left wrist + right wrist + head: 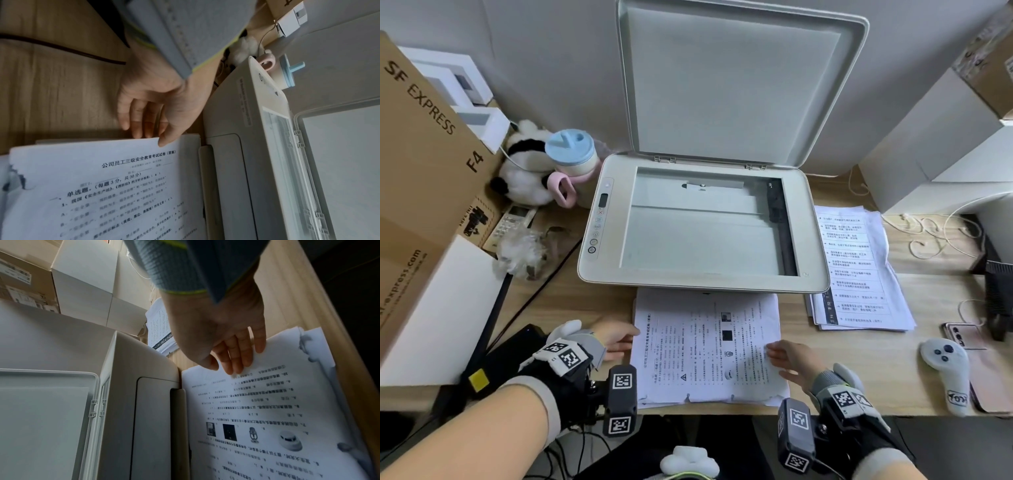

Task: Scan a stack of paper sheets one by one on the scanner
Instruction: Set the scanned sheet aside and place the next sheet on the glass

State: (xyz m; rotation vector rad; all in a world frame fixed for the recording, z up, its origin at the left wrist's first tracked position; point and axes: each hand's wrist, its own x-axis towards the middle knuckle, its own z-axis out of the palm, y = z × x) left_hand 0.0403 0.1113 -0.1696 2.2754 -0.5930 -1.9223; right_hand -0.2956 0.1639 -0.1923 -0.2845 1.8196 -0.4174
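The scanner (592, 274) stands open, its lid (736, 78) raised and its glass (698, 233) bare. A stack of printed sheets (705, 349) lies in front of it at the desk's near edge. My left hand (625, 337) is at the stack's left edge. In the left wrist view this hand (152, 138) pinches the top sheet (102, 186), thumb on top and fingers under the lifted edge. My right hand (777, 353) is at the right edge. In the right wrist view its straight fingers (238, 360) rest on the top sheet (267, 402).
A second pile of printed sheets (859, 270) lies right of the scanner. A cardboard box (421, 137), a plush toy (524, 171) and a blue-lidded cup (571, 154) crowd the left. A white controller (945, 370), a phone (962, 337), cables and white boxes (935, 144) are on the right.
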